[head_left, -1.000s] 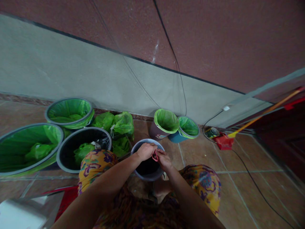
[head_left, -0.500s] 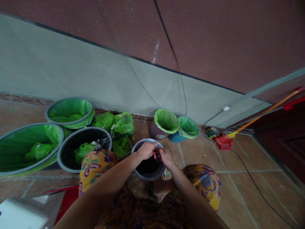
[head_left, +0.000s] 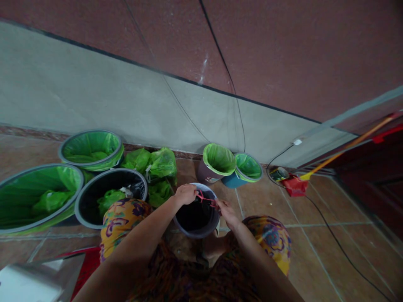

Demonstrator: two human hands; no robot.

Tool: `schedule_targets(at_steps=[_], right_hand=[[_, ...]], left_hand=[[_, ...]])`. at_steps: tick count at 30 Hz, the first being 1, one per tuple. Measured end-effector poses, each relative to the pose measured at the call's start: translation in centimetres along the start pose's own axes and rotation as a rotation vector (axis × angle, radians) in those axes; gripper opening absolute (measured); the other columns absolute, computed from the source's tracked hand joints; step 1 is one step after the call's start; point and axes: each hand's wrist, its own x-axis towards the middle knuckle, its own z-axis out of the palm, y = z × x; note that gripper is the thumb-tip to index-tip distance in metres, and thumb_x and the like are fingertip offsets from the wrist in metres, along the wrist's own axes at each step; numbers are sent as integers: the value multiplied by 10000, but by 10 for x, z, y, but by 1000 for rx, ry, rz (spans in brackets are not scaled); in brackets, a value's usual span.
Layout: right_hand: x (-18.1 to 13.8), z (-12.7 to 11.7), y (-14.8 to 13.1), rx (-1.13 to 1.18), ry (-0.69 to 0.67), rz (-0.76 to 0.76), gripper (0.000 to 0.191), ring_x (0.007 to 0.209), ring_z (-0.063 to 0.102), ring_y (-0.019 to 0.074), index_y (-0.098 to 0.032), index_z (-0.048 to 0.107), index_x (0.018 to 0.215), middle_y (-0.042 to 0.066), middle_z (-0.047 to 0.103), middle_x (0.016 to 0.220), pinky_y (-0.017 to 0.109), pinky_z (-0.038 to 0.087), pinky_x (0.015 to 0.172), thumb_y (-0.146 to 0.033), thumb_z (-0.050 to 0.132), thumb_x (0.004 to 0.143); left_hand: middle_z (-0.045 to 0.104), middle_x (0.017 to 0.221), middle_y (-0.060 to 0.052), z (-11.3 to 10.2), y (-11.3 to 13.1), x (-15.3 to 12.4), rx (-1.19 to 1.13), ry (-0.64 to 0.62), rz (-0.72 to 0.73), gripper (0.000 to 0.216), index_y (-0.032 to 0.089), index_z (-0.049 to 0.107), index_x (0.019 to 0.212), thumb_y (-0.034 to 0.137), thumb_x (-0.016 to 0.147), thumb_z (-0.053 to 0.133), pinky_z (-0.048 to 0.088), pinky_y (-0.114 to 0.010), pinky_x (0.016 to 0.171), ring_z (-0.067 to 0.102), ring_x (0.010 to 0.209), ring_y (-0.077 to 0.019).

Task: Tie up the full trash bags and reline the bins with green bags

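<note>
Between my knees stands a grey trash bin (head_left: 197,235) with a dark inside, which looks like a black bag. My left hand (head_left: 186,194) is closed at the bin's upper left rim. Opposite it, my right hand (head_left: 226,211) pinches at the right rim. A red string (head_left: 206,199), apparently a bag's drawstring, stretches between the two hands across the bin's opening. Whether it is knotted is too small to tell.
Larger bins with liners, such as a black-lined bin (head_left: 90,205), stand at left beside green bags (head_left: 162,163). A purple bin (head_left: 206,174) and a blue bin (head_left: 234,181) are near the wall. A red dustpan (head_left: 295,187) and a black cable (head_left: 333,239) lie right.
My hands have moved apart, left hand leftward and right hand rightward. The red string, bunched between them before, is now drawn out across the opening.
</note>
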Motion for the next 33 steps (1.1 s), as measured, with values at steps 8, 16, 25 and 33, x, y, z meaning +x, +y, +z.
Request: schedule_targets(at_steps=[8,16,25,33], right_hand=[[-10,-7,-18,-222,-47,-202,525,655,564,170,-190,660,624,45,673,665,279,391,651,-649,479,803],[-18,0,-41,-335,-124,-358,520,576,534,148,-207,610,585,23,624,576,265,378,611,-583,413,884],[-6,14,-46,240,-153,-193,460,668,619,169,-198,662,969,52,702,800,260,437,566,-597,497,809],[1,28,-4,-9,-325,-262,162,594,570,130,-218,630,787,-11,672,734,231,402,525,-205,528,661]], left_hand=[[558,538,23,5,17,2,-859,-236,-214,243,148,626,700,313,835,508,336,-182,448,539,514,-97],[548,572,35,14,15,3,-1015,-344,-40,122,138,598,697,254,722,628,418,-202,529,499,510,-78],[581,628,22,17,14,2,-681,-364,115,242,156,614,751,341,862,504,406,-196,551,540,540,-89],[550,571,38,9,20,0,-531,-312,203,309,176,544,713,260,942,355,393,-195,563,519,528,-81]])
